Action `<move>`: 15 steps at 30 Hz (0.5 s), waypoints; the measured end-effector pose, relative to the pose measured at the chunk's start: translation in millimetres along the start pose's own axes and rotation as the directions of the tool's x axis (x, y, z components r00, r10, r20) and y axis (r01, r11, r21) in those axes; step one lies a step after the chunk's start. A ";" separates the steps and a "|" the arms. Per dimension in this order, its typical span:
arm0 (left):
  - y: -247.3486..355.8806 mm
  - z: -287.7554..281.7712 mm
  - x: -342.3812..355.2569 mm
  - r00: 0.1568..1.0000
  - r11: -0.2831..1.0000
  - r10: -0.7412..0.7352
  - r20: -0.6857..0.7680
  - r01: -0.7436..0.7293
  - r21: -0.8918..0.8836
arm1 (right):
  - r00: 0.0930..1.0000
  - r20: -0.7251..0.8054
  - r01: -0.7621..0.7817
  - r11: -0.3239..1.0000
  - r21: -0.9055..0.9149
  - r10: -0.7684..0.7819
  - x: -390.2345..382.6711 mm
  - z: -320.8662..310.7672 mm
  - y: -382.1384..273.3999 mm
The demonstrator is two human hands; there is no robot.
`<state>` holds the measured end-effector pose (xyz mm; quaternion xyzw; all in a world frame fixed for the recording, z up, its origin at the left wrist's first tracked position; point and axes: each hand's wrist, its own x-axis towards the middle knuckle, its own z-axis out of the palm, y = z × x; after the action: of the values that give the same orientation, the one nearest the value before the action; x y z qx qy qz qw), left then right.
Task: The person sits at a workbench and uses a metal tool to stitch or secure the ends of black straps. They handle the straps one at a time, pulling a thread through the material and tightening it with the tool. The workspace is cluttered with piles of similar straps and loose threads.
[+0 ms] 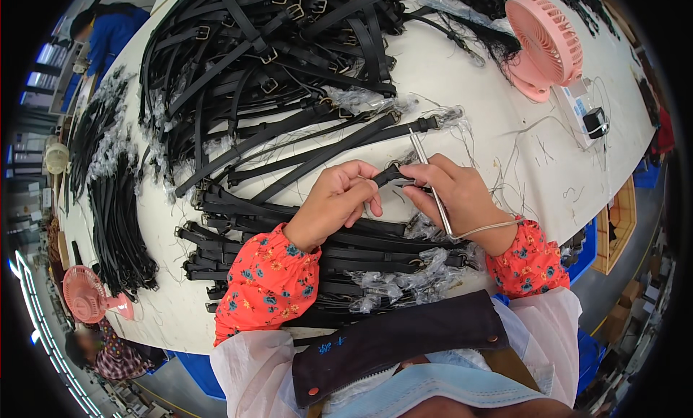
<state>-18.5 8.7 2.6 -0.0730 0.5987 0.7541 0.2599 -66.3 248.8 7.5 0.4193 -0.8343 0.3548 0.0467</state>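
Close work on one short stretch of black strap [388, 176] seems to be the step in hand: it sits between the two hands, above the pale tabletop [433, 64]. The grip of the left hand [336, 205] looks closed on the strap's near end; that of the right hand [463, 201] is clamped around a slim silver tool [441, 210], whose tips point past the strap. The next move probably calls for a steady left pinch and careful aiming of those tips
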 end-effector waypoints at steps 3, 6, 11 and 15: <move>0.4 0.8 -0.7 1.000 1.000 0.004 -0.003 -0.004 0.012 | 1.000 0.008 -0.005 1.000 0.002 0.005 -0.1 -0.7 -0.8; 1.3 1.4 -0.9 1.000 1.000 0.004 -0.006 -0.004 0.017 | 1.000 0.000 -0.003 1.000 0.008 0.003 0.4 -0.6 -1.7; 1.9 3.3 -1.0 1.000 1.000 0.011 -0.016 -0.011 0.019 | 1.000 0.004 0.008 0.999 -0.040 -0.008 0.2 0.5 -3.0; 2.6 4.1 -1.9 1.000 1.000 0.009 -0.028 -0.009 0.021 | 1.000 -0.019 0.017 0.999 -0.051 -0.018 -0.3 1.8 -4.9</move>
<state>-17.3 11.6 6.7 -0.0783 0.6105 0.7479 0.2488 -62.1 246.0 8.7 0.4218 -0.8388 0.3373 0.0686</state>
